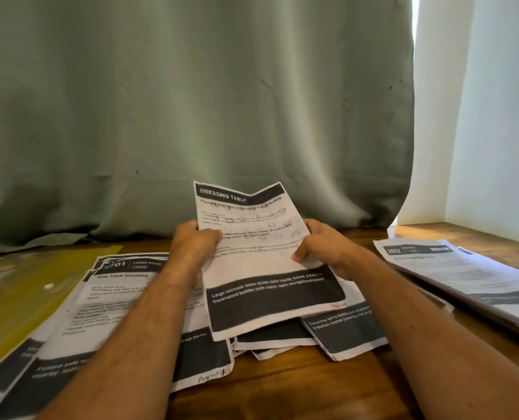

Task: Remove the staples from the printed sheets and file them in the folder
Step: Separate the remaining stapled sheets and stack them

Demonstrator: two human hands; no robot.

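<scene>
Loose sheets (137,301) and a yellow folder (19,286) lie at nine o'clock; left hand (193,241) and right hand (320,244) pinch the printed sheet (261,262).

Creased printed sheet (261,256) tilted up above scattered sheets (149,301); yellow folder (19,292) left.

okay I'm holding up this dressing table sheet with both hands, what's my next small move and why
Probably tilt the Dressing Table sheet to check its top corners for a staple. Both the left hand and right hand grip its sides, and no staple shows here.
</scene>
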